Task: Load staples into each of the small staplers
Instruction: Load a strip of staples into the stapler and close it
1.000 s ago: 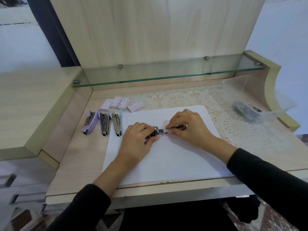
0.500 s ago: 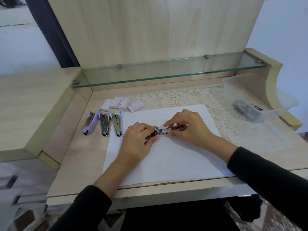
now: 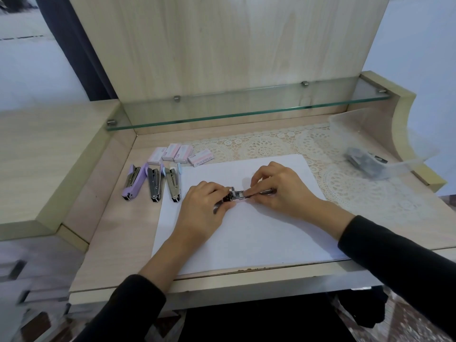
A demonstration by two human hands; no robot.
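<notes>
A small metal stapler lies opened on the white sheet of paper in the middle of the desk. My left hand grips its near-left end, fingers curled round it. My right hand pinches the far-right part, fingertips on the staple channel. Three more small staplers lie side by side left of the paper: a purple one, a second one and a third with a pale blue end. Several pink staple boxes sit behind them.
A lace mat covers the back right of the desk. On it at the far right stands a clear plastic tub holding dark staplers. A glass shelf runs above the back edge. Wooden side walls flank the desk.
Both hands stay on the opened stapler at the same spot. My right fingers have shifted slightly along the channel. The view has tilted a little.
</notes>
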